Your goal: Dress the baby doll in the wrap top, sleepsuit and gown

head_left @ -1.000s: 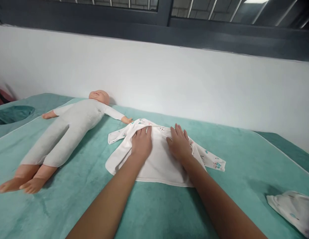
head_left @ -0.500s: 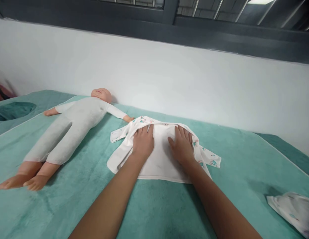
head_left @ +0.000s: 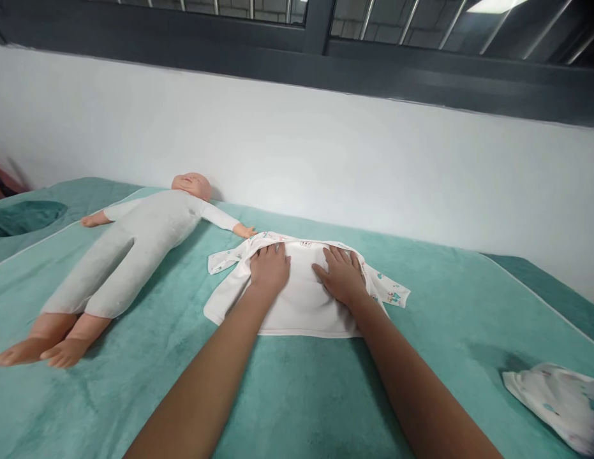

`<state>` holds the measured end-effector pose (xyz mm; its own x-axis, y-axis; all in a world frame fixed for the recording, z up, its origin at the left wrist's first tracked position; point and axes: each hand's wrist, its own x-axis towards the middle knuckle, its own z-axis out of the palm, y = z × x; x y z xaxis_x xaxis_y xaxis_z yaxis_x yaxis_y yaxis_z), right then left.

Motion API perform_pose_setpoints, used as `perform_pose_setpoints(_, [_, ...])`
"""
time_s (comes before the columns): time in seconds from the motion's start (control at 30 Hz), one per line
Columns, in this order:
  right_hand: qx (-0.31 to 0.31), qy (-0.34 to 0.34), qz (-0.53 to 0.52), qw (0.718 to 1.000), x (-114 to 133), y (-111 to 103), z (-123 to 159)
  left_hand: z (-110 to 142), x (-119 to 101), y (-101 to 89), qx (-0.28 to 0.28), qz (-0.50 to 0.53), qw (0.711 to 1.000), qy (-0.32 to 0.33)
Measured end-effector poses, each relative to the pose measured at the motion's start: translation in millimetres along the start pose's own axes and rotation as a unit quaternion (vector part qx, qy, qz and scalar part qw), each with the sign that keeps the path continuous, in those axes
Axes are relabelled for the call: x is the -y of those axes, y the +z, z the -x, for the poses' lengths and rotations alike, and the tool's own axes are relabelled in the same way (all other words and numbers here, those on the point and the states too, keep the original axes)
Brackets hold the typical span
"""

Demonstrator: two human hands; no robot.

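Note:
A small white baby shirt [head_left: 301, 306] with printed sleeves lies spread on the green bedding, its plain inner side facing up and a small label at the neckline. My left hand [head_left: 270, 268] rests open on the shirt's left part, fingertips at the collar fold. On the right part, my right hand [head_left: 342, 274] lies flat with fingers stretched out and the thumb apart. Both palms press on the cloth without gripping it. A baby doll [head_left: 148, 236] in a white cloth body lies on its back to the left, one hand touching or very near the shirt's left shoulder.
Another white printed piece of cloth [head_left: 555, 401] lies crumpled at the lower right. Green bedding [head_left: 287, 395] covers the surface. A white wall [head_left: 325, 146] rises behind it, with a dark window frame [head_left: 230, 57] and bars above. Something red [head_left: 7, 182] shows at the far left.
The shirt's right sleeve has drawn inward to the left, and its lower hem sits slightly higher. My hands stay flat on it, shifting a little. The doll stays in place.

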<state>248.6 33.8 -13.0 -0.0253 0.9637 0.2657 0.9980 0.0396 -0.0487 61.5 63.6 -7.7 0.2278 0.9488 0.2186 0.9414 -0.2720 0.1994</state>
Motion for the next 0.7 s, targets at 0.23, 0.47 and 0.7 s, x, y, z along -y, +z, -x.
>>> perform_pose_setpoints(0.23, [-0.051,-0.005,-0.067,0.996,-3,-25,24,2,0,1.3,0.0,-0.011,1.0,0.024])
perform_pose_setpoints(0.47, [-0.084,0.217,-0.066,0.97,-76,-50,66,32,-33,2.4,-0.014,0.114,0.955,0.274])
perform_pose_setpoints(0.7, [0.057,0.237,-0.088,0.966,-122,-52,86,76,-89,-1.1,0.014,0.175,0.908,0.38])
